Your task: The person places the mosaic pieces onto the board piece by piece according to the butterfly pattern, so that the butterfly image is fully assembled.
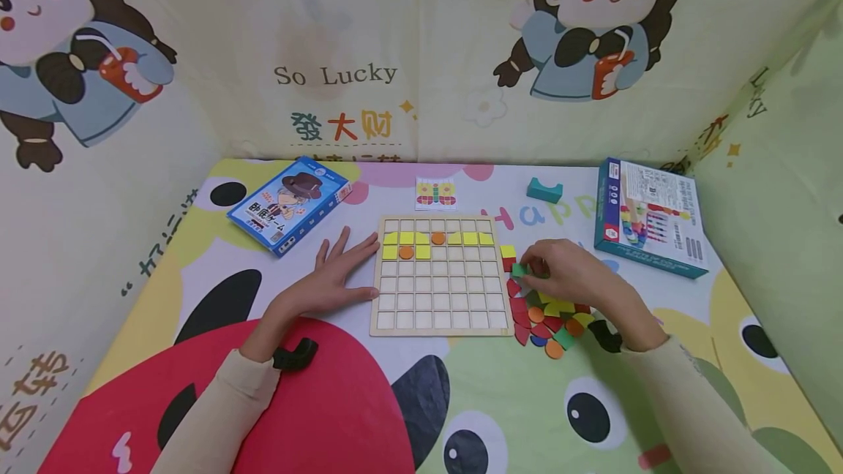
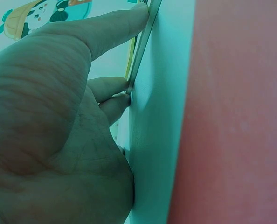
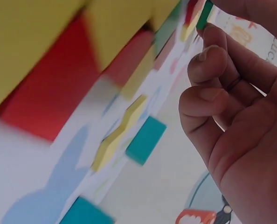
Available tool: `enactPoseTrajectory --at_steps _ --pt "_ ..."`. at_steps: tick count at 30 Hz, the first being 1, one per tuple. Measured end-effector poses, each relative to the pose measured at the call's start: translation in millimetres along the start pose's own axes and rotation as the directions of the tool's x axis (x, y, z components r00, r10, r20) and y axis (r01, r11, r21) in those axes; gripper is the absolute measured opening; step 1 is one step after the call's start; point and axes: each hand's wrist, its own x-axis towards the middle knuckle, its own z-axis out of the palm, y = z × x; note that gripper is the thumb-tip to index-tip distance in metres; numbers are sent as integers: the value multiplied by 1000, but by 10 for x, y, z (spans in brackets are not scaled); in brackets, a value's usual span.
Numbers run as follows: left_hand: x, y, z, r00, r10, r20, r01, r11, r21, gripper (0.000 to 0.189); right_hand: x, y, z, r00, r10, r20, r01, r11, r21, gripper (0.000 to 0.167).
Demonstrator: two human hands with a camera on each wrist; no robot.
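Left hand (image 1: 332, 278): fingers spread — thumb out to the side.
Right hand (image 1: 565, 268): fingertips pinched — other fingers curled.

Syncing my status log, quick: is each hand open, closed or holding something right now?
Left hand: open, touching the left edge of the wooden grid board.
Right hand: closed, pinching a green piece.

The right wrist view cuts off a blurred yellow piece (image 3: 26, 42).

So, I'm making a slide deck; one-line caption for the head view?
The left hand touches the wooden grid board while the right hand pinches a green tile beside loose colored tiles.
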Motion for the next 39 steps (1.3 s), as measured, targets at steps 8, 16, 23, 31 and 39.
enactPoseTrajectory --at_steps 8,16,23,31,39 --pt "6 -1 3 1000 -3 -1 3 1000 -3 94 269 -322 42 996 -79 -43 78 997 -22 34" --pt "-1 -6 4 1000 -6 0 6 1000 -8 94 566 -660 119 995 -73 -64 71 997 -33 34" --pt "3 -3 4 1000 -9 1 9 1000 -6 94 748 -850 201 993 -101 -57 100 994 -34 33" --pt "7 7 -1 1000 -14 0 14 1000 -6 94 847 -940 263 995 -86 -52 82 994 -74 38" --pt "9 6 3 1000 -4 -8 3 1000 -14 93 876 -952 296 991 -115 -63 108 989 -97 38"
